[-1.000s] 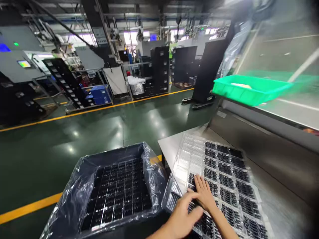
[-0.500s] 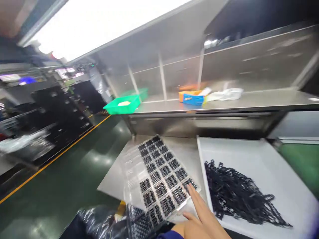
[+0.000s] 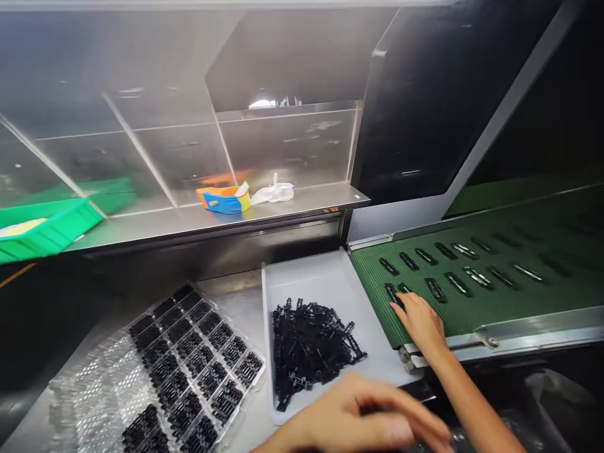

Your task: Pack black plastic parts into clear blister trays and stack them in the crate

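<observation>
Right hand (image 3: 423, 322) over belt (image 3: 503, 307), grip unclear.
Parts (image 3: 391, 292) lay just ahead; left hand (image 3: 338, 416) was spread, pile (image 3: 314, 346) beyond.

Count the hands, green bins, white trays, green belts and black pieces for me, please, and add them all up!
Hands: 2, left hand and right hand
Green bin: 1, plus its reflection
White tray: 1
Green belt: 1
Total: 5, without the black pieces, which overlap or blur too much to count
</observation>
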Available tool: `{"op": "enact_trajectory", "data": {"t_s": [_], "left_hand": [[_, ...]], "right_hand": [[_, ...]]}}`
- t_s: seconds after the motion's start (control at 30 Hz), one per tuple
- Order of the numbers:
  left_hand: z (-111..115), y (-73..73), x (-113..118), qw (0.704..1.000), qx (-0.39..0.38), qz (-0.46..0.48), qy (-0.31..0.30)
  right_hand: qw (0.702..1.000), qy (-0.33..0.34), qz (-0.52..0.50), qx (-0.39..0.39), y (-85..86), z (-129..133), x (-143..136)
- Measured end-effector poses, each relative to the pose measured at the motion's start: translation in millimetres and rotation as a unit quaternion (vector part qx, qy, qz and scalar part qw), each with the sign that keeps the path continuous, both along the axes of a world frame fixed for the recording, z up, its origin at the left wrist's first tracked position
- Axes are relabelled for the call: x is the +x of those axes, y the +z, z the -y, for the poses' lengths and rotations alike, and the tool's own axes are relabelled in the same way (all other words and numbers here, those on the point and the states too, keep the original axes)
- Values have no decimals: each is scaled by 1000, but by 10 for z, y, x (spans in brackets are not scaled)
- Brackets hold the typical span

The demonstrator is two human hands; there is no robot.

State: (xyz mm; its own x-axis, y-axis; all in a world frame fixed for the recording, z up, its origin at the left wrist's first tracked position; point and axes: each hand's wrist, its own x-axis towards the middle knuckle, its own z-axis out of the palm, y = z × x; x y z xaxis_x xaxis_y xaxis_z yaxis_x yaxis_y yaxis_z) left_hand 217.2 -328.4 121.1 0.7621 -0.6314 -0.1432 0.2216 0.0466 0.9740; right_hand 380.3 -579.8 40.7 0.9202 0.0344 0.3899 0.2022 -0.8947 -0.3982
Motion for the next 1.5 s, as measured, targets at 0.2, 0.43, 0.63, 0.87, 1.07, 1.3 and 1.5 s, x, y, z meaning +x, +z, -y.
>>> {"op": "enact_trajectory", "data": {"t_s": [0.2,0.43,0.63,0.87,1.07,1.3,1.5], "left_hand": [[433,-456,902,901,248,329,137],[522,-721,1028,981,67,62,173],[66,-426,564,893,-322,-273,156],[-538,-351,-41,861,-346,-292,230],[-908,-311,-380,854,-320,-278,303],[-1108,-227,-556,864,-288,-220,351],[-1132,-234,-596,862,-310,-208,343]], "right_hand": [[979,183,-92,2,205,19,-355],[996,34,-79,-12,226,119,9],[994,-6,-96,-43,293,-54,161],[913,387,77,107,706,-1110,-950],[837,537,94,51,758,-1662,-1387],[851,514,26,100,767,-1894,-1491],[849,505,-4,157,718,-1947,-1494]]}}
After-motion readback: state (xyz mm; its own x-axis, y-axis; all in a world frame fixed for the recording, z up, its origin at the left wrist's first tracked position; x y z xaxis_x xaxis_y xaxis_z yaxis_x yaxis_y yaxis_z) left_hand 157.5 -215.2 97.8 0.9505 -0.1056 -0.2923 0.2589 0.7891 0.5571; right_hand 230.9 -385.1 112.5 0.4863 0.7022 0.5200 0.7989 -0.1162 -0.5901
